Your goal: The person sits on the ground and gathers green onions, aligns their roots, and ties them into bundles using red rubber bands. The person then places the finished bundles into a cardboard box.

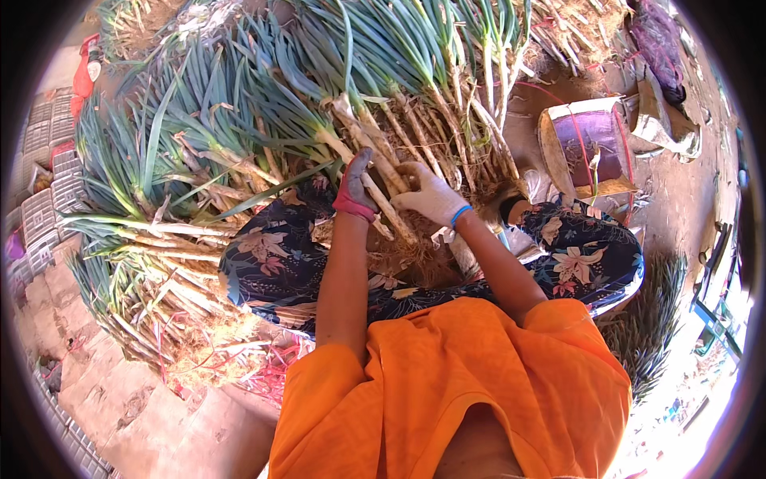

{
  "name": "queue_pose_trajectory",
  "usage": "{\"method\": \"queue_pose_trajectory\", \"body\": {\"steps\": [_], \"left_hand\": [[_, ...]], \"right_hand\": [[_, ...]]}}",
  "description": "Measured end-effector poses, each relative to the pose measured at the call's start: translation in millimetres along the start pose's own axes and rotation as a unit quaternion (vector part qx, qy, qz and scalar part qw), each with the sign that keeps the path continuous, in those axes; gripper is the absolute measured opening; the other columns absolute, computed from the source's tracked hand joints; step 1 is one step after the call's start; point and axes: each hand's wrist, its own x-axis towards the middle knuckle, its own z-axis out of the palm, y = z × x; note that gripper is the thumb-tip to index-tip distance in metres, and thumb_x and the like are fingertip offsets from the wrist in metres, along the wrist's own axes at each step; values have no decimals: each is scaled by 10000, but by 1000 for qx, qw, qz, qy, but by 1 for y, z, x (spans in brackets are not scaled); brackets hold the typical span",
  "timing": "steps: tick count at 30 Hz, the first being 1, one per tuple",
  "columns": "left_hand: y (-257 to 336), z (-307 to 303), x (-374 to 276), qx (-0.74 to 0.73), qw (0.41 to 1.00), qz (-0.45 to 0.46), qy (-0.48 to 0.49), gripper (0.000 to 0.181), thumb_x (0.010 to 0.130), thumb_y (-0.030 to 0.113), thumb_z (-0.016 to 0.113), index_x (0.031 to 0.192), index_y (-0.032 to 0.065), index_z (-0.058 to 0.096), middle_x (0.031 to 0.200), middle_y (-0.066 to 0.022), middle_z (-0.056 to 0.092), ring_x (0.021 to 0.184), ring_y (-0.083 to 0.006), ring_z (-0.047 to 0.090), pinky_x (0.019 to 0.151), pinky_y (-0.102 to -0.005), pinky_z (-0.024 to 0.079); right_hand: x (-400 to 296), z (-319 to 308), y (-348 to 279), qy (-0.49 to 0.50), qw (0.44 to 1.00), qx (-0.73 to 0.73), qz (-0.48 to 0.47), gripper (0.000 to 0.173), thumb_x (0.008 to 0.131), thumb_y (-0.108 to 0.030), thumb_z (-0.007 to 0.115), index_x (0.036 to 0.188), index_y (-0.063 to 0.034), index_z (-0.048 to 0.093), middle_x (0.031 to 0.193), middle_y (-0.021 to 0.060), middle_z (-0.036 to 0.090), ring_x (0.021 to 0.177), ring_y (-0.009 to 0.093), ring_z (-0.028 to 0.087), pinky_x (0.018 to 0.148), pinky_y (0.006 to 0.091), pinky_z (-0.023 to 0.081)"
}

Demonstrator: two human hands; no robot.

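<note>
My left hand [357, 187], in a grey glove with a pink cuff, grips the pale stalk of a green onion [386, 208]. Its green leaves point away from me, and its roots hang between my legs. My right hand [432, 193], in a white knit glove with a blue edge, closes its fingers around a thicker, brownish onion stalk [372, 146] just beside the first. Part of that stalk's lower end is hidden behind the glove. Just ahead of both hands lies a wide heap of green onions [365, 48], with their pale stalks towards me.
More onions with bared roots [155, 299] lie at left, near pink plastic twine [278, 365]. A purple-sided container [589, 141] with red string stands at right. Grey crates [45, 221] line the far left. Dark green leaves [652, 317] lie behind my right knee.
</note>
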Motion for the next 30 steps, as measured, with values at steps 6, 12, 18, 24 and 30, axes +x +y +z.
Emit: {"method": "queue_pose_trajectory", "body": {"steps": [6,12,18,24,30], "left_hand": [[5,24,-22,6,998,62,-23,388,854,319,689,1120,57,582,1043,-93,634,865,-250,638,798,-426,538],[25,5,-12,-27,943,-61,-327,264,914,242,603,1107,64,582,913,-95,656,743,-254,654,651,-402,558],[25,74,-50,-9,997,33,-73,416,878,340,661,1160,49,568,943,-100,645,824,-263,648,790,-435,561],[52,23,-43,103,987,-14,-124,418,858,284,659,1155,33,504,882,-132,629,743,-228,653,721,-420,594],[209,55,-167,59,952,73,-291,333,942,189,543,1205,5,450,966,-175,603,796,-251,658,675,-384,615]], "right_hand": [[-5,-34,-55,28,998,50,32,607,791,-137,645,1335,38,440,1156,204,613,900,214,643,785,319,519],[-25,-63,-52,115,981,151,-47,537,806,-118,577,1307,50,486,994,100,631,691,100,545,595,237,455],[-58,7,-75,108,975,-170,-92,602,850,-338,617,1318,-4,440,1073,278,640,883,359,673,798,416,527],[-78,29,-81,-33,980,-91,-174,551,885,-353,629,1305,-28,480,1031,179,674,838,302,671,784,405,526],[-25,-4,-24,152,988,-6,11,437,883,-301,606,1206,-7,594,1060,183,680,934,254,667,760,347,535]]}}
